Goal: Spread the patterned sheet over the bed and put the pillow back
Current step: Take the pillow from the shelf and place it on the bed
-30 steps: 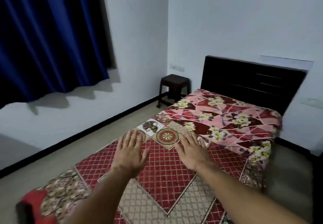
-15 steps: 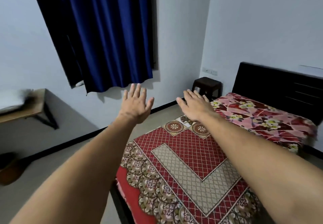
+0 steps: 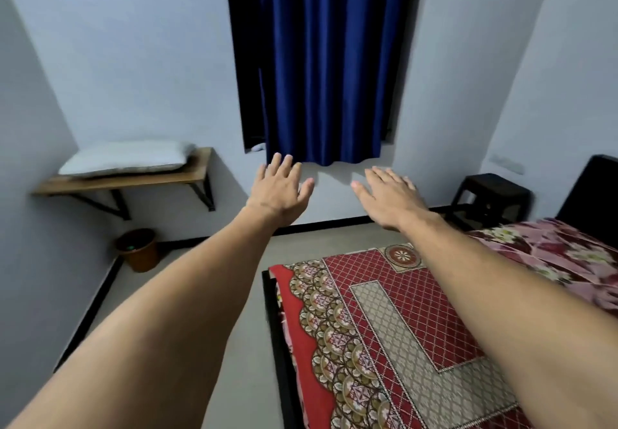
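Note:
The red patterned sheet (image 3: 394,328) lies flat over the foot end of the bed at lower right. Beyond it a pink floral cover (image 3: 551,251) lies over the head end. A white pillow (image 3: 123,159) rests on a wooden wall shelf (image 3: 127,181) at the far left. Both arms stretch forward in the air. My left hand (image 3: 279,191) is held out flat with straight fingers, holding nothing. My right hand (image 3: 389,196) is the same, above the floor beside the bed. Neither hand touches the sheet or the pillow.
A dark blue curtain (image 3: 321,60) hangs on the far wall. A dark stool (image 3: 491,194) stands by the black headboard (image 3: 592,191). A brown bin (image 3: 137,249) sits on the floor under the shelf. Grey floor lies between bed and wall.
My view has swung left from the bed toward the curtain wall, bringing the shelf and pillow into sight. Both hands have lifted off the sheet and stay flat in the air.

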